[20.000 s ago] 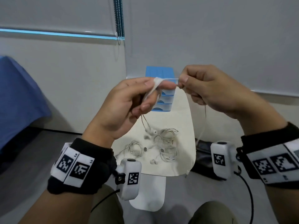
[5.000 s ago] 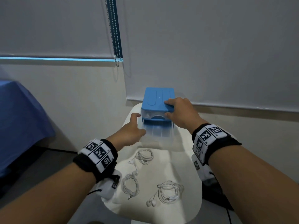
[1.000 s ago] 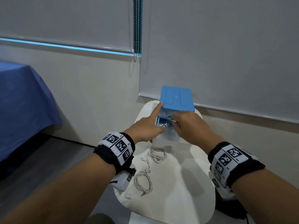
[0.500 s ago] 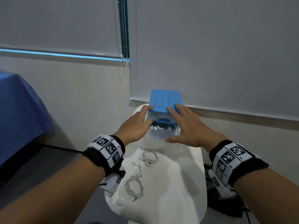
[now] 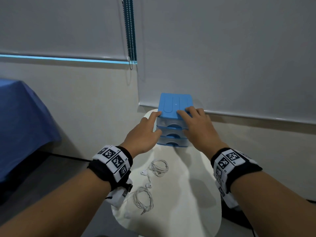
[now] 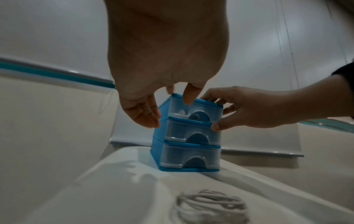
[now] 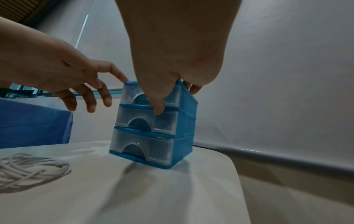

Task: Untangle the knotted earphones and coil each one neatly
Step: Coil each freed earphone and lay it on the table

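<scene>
**Two coiled earphones are waiting on the tabletop while both hands are at the drawer box**

Nearest to the person, one coiled earphone (image 5: 143, 199) is lying on the white tabletop (image 5: 191, 194), with its plug end pointing toward the near edge. A little further away, a second coiled earphone (image 5: 159, 168) is resting on the same surface, and its white earbuds (image 5: 144, 173) are lying loose just beside the coil. Both bundles are looking tidy and free of knots, so for these two the untangling and coiling seem to be done. I am judging that what is left is only putting them away, if that belongs to the job; whether other earphones are inside the drawers, I cannot tell, because the clear fronts are too blurred.

Further back, at the far end of the tabletop, the blue drawer box (image 5: 174, 120) is standing upright, with all three clear drawers looking pushed in. The left hand (image 5: 145, 132) is touching the box's left side and top corner with fairly straight fingers, so its grip is released and it is holding nothing. The right hand (image 5: 196, 125) is lying over the right part of the lid, and its thumb (image 7: 159, 106) is pressing on the drawer fronts; the fingers are bending loosely over the box's top edge but are not closing around it.

Both coils are lying well apart from the two hands, nearer to the person than the hands, below the wrists.
</scene>
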Motion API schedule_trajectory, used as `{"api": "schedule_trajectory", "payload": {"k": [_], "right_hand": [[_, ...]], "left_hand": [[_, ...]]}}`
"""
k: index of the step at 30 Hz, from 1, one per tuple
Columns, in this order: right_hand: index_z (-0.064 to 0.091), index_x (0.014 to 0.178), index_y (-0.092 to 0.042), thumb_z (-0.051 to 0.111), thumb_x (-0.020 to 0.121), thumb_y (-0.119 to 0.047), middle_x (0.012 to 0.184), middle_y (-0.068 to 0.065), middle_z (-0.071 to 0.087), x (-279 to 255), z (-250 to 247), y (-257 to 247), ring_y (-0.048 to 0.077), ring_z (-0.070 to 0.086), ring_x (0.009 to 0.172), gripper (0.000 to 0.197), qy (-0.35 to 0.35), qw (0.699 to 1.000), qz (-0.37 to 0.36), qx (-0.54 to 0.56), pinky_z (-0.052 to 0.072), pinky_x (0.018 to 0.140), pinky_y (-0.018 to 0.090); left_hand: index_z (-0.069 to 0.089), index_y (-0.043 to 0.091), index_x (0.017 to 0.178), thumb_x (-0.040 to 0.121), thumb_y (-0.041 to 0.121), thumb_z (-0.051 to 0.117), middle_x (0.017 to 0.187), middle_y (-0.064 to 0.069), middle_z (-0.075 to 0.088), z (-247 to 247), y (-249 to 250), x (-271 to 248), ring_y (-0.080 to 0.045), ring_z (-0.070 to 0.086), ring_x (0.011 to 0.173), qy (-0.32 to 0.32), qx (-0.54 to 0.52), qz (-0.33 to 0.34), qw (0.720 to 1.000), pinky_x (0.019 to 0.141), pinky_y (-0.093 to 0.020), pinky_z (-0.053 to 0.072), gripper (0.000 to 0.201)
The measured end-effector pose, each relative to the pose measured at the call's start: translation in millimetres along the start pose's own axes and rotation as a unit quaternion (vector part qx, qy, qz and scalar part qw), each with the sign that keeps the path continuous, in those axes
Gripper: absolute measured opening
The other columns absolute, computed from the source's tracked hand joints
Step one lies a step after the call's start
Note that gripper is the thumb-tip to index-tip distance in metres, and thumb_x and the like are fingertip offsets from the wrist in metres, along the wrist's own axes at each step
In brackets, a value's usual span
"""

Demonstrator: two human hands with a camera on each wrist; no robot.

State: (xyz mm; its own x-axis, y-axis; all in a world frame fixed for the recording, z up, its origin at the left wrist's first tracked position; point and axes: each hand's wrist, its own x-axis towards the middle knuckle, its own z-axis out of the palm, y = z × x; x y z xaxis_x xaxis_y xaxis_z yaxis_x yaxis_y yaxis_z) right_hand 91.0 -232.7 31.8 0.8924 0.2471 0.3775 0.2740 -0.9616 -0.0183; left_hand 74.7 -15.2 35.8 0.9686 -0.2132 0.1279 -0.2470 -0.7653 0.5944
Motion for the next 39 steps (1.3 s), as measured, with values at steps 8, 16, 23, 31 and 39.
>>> {"api": "schedule_trajectory", "payload": {"k": [8, 16, 23, 31, 39], "right_hand": [[0.038, 0.148, -0.027, 0.062, 0.095, -0.014, 0.143, 0.001, 0.041, 0.8, 3.3, -4.9, 0.028, 0.038, 0.124, 0.06, 0.004, 0.999, 0.027, 0.024, 0.041, 0.106, 0.042], [0.041, 0.145, -0.027, 0.067, 0.09, -0.011, 0.143, 0.002, 0.039, -3.7, 5.1, -10.3, 0.028, 0.036, 0.127, 0.063, 0.017, 0.998, 0.042, 0.045, 0.047, 0.102, 0.043], [0.039, 0.141, -0.028, 0.07, 0.089, -0.008, 0.14, 0.001, 0.037, -3.8, 8.6, -12.8, 0.027, 0.035, 0.126, 0.064, 0.025, 0.998, 0.047, 0.043, 0.05, 0.095, 0.041], [0.037, 0.141, -0.028, 0.074, 0.084, -0.004, 0.139, 0.002, 0.038, -0.7, 9.7, -14.7, 0.029, 0.036, 0.125, 0.073, 0.018, 0.998, 0.053, 0.029, 0.051, 0.093, 0.04], [0.039, 0.147, -0.026, 0.06, 0.097, -0.015, 0.14, 0.002, 0.041, 0.8, -4.0, -12.4, 0.029, 0.037, 0.124, 0.055, -0.01, 0.997, 0.054, 0.047, 0.048, 0.099, 0.041]], "left_hand": [[0.027, 0.019, 0.122, 0.097, 0.018, 0.052, 0.094, -0.016, 0.065, 28.1, 16.9, -1.2, -0.024, 0.061, 0.058, -0.047, -0.414, -0.288, 0.862, 0.055, -0.032, 0.05, 0.036], [0.052, 0.013, 0.132, 0.101, 0.003, 0.042, 0.109, -0.025, 0.064, 60.1, 35.9, 24.1, -0.024, 0.061, 0.064, -0.01, -0.664, -0.351, 0.66, 0.051, -0.026, 0.053, 0.035], [0.051, 0.007, 0.126, 0.097, 0.007, 0.044, 0.099, -0.026, 0.071, 52.2, 34.5, -7.1, -0.03, 0.064, 0.079, -0.089, -0.643, -0.354, 0.673, 0.075, -0.029, 0.054, 0.029], [0.049, 0.03, 0.132, 0.096, 0.019, 0.061, 0.103, -0.005, 0.06, 14.0, 14.3, -33.2, -0.017, 0.06, 0.067, -0.083, -0.238, -0.191, 0.949, 0.054, -0.024, 0.044, 0.04], [0.07, 0.018, 0.098, 0.094, 0.023, 0.063, 0.084, 0.002, 0.074, 14.4, 8.3, -4.0, -0.013, 0.064, 0.056, -0.183, 0.142, -0.044, 0.972, 0.063, -0.025, 0.053, 0.009]]}}
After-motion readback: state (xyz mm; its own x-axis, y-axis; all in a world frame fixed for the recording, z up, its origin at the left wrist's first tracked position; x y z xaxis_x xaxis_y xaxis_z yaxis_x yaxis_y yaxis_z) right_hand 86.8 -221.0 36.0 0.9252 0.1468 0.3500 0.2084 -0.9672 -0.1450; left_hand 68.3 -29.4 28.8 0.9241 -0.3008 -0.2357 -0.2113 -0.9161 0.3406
